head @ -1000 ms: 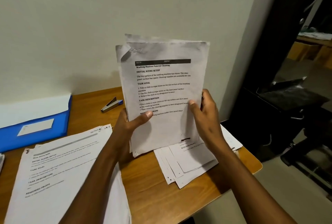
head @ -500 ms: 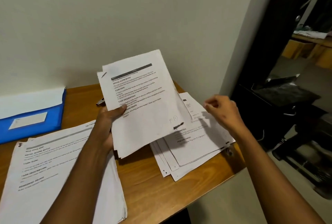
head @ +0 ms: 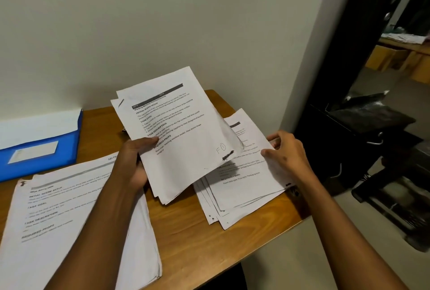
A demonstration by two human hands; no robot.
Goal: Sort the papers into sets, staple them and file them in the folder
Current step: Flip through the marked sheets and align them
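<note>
My left hand [head: 133, 161] grips a set of printed sheets [head: 176, 136] by its left edge, thumb on top, holding it tilted above the wooden desk [head: 186, 238]. Under its right corner lies a fanned stack of papers [head: 242, 187] on the desk's right side. My right hand [head: 287, 150] pinches the right edge of that stack's top sheet. A bigger pile of papers [head: 65, 224] lies at the front left, partly under my left forearm. The blue folder [head: 39, 147] sits at the back left against the wall. The stapler is almost wholly hidden behind the held set.
A pale wall rises directly behind the desk. The desk's right edge [head: 300, 217] drops to the floor, where dark furniture and a black bag [head: 370, 119] stand. Cardboard boxes [head: 395, 59] sit far back on the right.
The held set went from upright in both hands to tilted lower in my left hand alone. My right hand let go, moved right and took the top sheet's edge on the desk stack.
</note>
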